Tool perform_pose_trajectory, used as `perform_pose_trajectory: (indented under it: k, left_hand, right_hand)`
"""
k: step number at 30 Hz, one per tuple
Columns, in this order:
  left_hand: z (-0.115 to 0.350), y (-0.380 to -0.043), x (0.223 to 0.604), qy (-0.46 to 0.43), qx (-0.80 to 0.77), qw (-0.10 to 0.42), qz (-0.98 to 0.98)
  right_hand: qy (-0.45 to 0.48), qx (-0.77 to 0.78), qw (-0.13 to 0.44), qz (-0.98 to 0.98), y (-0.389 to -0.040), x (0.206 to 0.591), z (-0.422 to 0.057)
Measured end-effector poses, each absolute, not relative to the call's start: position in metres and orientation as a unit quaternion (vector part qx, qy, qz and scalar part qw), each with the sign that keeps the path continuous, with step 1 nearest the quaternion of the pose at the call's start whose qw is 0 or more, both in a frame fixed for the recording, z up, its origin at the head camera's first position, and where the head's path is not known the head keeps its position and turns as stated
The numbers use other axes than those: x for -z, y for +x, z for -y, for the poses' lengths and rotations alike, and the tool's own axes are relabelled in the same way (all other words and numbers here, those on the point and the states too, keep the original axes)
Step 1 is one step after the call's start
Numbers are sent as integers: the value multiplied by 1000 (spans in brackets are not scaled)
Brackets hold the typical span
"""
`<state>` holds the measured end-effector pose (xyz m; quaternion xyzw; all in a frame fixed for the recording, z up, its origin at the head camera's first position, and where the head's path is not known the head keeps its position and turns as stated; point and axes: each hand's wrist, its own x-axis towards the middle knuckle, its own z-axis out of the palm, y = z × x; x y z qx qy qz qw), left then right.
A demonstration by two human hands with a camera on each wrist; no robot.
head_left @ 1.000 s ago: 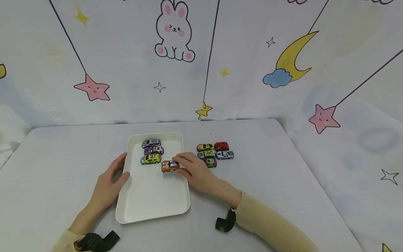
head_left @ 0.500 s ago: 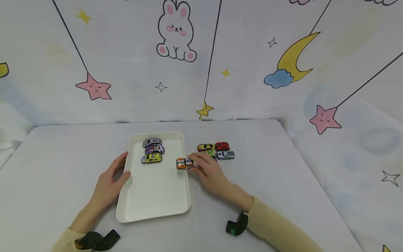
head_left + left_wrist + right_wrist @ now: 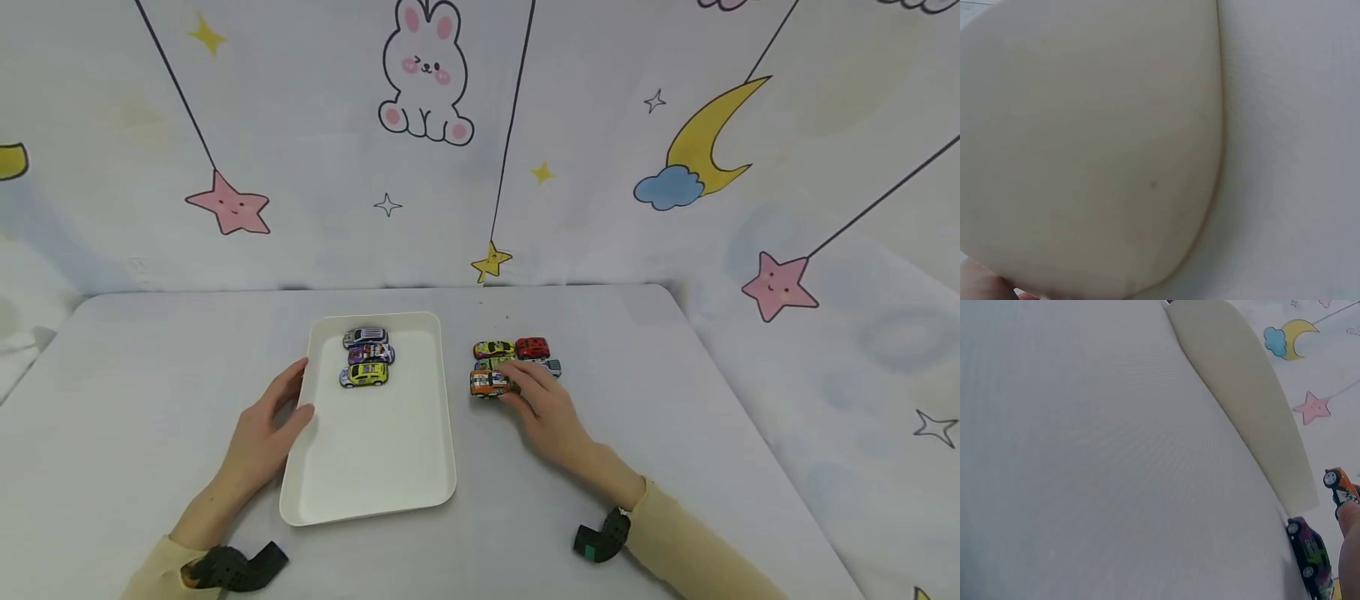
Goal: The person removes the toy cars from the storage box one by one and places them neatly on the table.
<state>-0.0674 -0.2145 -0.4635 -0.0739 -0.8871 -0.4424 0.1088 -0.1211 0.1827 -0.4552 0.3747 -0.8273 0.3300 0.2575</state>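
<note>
My right hand (image 3: 551,421) pinches an orange toy car (image 3: 489,383) between thumb and fingertips, just right of the white tray (image 3: 375,467). In the right wrist view, that orange car (image 3: 1340,482) is above a purple-and-green toy car (image 3: 1310,557) on the table. Behind the hand sit a yellow car (image 3: 493,349), a red car (image 3: 532,347) and a partly covered silver car (image 3: 553,367). My left hand (image 3: 258,437) rests against the tray's left side, fingers relaxed, thumb at the rim. Inside the tray stand a silver car (image 3: 365,336), a purple car (image 3: 371,353) and a yellow-and-purple car (image 3: 364,375).
A white cloth covers the table (image 3: 600,333), which meets a wall (image 3: 322,167) printed with cartoon figures. Dark camera mounts (image 3: 603,535) sit at both wrists. The tray's wall (image 3: 1097,137) fills much of the left wrist view.
My right hand has carried the orange car rightward, out from over the tray to the cars on the table. The left hand stays at the tray's side.
</note>
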Motion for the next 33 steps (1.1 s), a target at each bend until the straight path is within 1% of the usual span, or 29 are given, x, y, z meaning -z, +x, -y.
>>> perform_pose_trajectory:
  k: [10, 18, 27, 33]
  left_hand:
    - [214, -67, 464, -69, 447, 104, 886]
    - [212, -69, 465, -73, 449, 103, 884]
    - [212, -68, 466, -69, 450, 98, 885]
    - [214, -67, 464, -74, 448, 110, 884]
  right_hand:
    - [347, -329, 277, 834, -120, 457, -220]
    - [322, -315, 256, 855, -115, 461, -245]
    - [299, -316, 238, 868, -114, 463, -252]
    - [298, -315, 230, 871, -115, 466, -253]
